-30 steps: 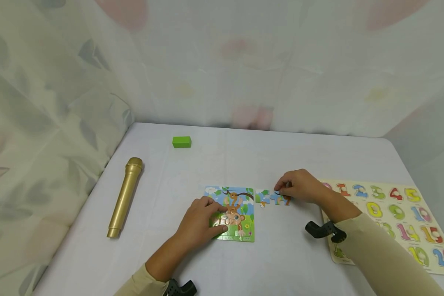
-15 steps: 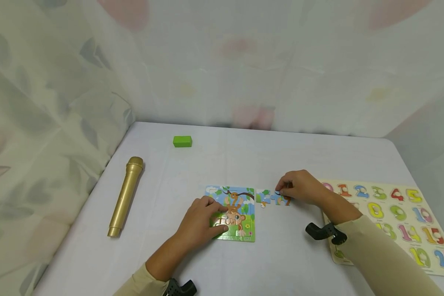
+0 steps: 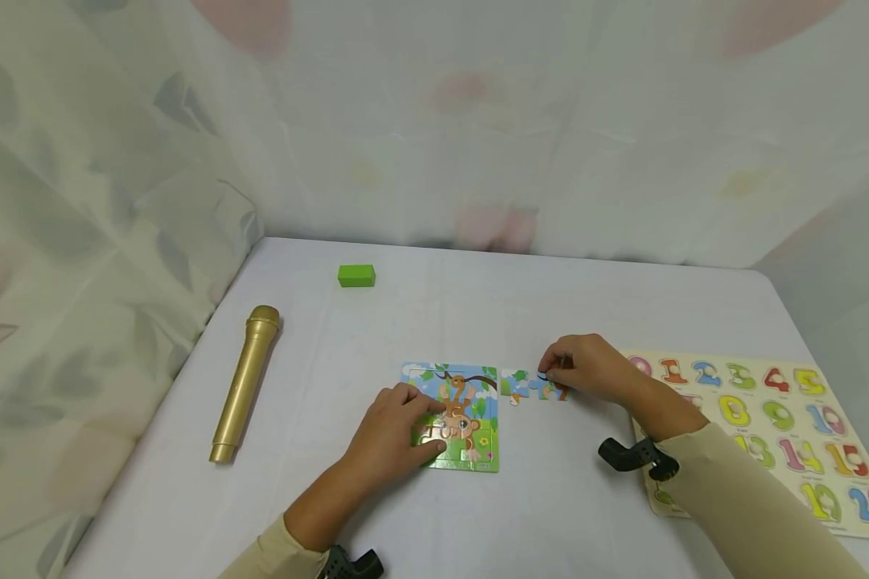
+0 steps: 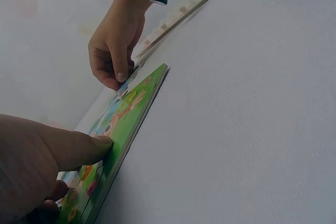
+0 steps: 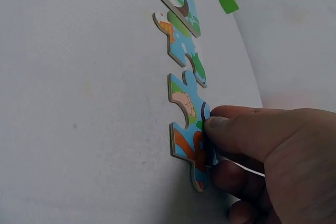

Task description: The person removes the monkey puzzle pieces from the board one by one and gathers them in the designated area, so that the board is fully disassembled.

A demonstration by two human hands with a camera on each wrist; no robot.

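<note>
My left hand (image 3: 391, 430) rests on the left part of a jigsaw puzzle board (image 3: 485, 458) with a monkey picture. In the left wrist view, the thumb (image 4: 86, 150) lies on the board's green border. My right hand (image 3: 590, 368) pinches a blue jigsaw piece (image 5: 197, 140) with an orange shape on it, flat at table level. Between that piece and the board lies another jigsaw piece (image 5: 178, 38), blue and green with a small orange patch. The right fingers hide the held piece's far edge.
A wooden number board (image 3: 756, 378) lies under the right forearm. A gold microphone (image 3: 246, 386) lies at left and a green block (image 3: 356, 276) sits toward the back. Curtains hang along the table's back and left sides.
</note>
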